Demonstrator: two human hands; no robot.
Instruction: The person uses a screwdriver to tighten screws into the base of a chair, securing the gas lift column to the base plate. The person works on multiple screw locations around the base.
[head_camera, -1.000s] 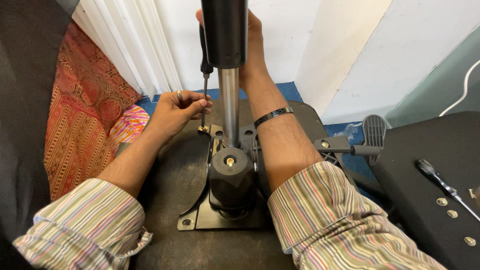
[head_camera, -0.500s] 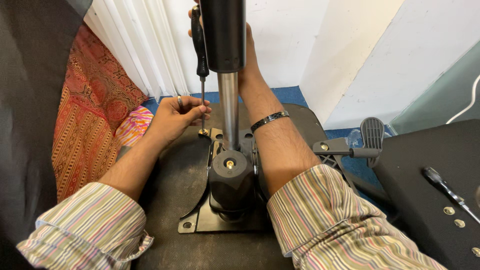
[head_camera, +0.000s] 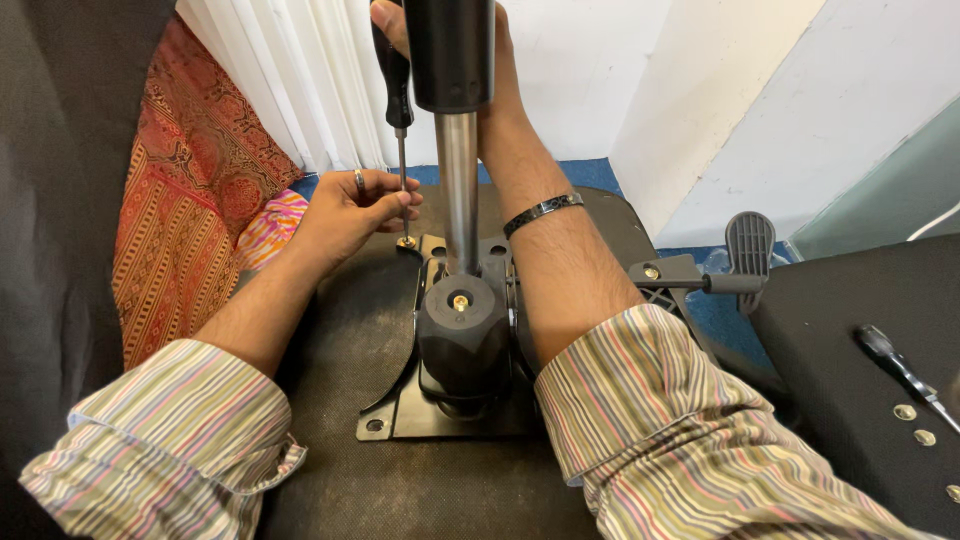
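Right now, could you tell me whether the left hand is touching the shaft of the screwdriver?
Touching. The head view shows the left hand with its fingertips pinched against the thin metal screwdriver shaft, just above the screw at the plate's corner.

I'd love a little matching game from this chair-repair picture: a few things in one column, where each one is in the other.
Things:
1. screwdriver
2. bracelet
3. ring
4. spare screwdriver

Places:
A. on the left hand's finger
B. lying on the black panel at right
C. upright on a screw, held by the right hand
D. around the right wrist

Pairs: 1-C, 2-D, 3-A, 4-B
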